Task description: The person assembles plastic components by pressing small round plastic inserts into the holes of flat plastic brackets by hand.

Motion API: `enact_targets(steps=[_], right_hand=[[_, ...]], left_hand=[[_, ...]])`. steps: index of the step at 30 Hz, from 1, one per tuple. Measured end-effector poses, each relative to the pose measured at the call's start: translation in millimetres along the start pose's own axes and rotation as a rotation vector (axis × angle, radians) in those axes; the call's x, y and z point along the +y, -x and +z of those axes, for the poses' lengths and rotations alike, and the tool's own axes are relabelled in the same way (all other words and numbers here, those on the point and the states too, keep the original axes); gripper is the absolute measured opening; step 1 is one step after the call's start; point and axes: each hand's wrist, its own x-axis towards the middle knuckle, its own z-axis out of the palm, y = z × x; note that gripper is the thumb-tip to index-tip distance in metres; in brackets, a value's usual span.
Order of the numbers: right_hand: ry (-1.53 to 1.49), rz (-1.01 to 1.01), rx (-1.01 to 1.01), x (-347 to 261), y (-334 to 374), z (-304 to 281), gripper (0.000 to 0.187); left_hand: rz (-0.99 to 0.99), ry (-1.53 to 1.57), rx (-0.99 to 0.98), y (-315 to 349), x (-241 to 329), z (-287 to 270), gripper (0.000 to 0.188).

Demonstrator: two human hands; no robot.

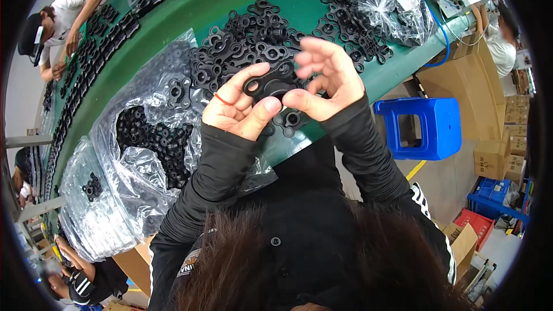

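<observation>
The person holds a black plastic part (pixel 271 83), flat with round ring-shaped holes, up between both hands above the green work surface (pixel 299 6). The left hand (pixel 239 106) grips the part's left end, its index finger curved over the top edge and its thumb pressed up from below near the middle; a thin red band (pixel 223 99) circles one of its fingers. The right hand (pixel 325 80) pinches the part's right end between thumb and forefinger, while its other fingers are spread loosely open above. Both forearms wear long black sleeves (pixel 368 150) that reach over the wrists. Just behind the held part lies a heap of loose black parts (pixel 247 37) of the same kind, spread across the green surface. To the person's left, clear plastic bags (pixel 132 155) lie crumpled on the surface, with more black parts inside them. Another clear bag (pixel 391 8) with parts sits at the far right of the surface. A blue plastic stool (pixel 423 126) stands on the floor to the right, near stacked cardboard boxes (pixel 498 152). At the upper left, another person in a white shirt (pixel 66 6) leans over rows of black parts (pixel 86 63).
</observation>
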Motion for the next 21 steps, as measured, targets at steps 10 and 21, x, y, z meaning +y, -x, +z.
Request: enact_targets(steps=[10,21], right_hand=[[-0.178,0.125,-0.403,20.9,-9.2,-29.5,0.029],[1.289,-0.657,0.01,70.7,-116.3,-68.6,0.019]], left_hand=[[-0.054,-0.086,-0.062,-12.1,-1.5,3.0,0.043],[0.244,-0.74,-0.024,-108.9,-7.6,0.9,0.04]])
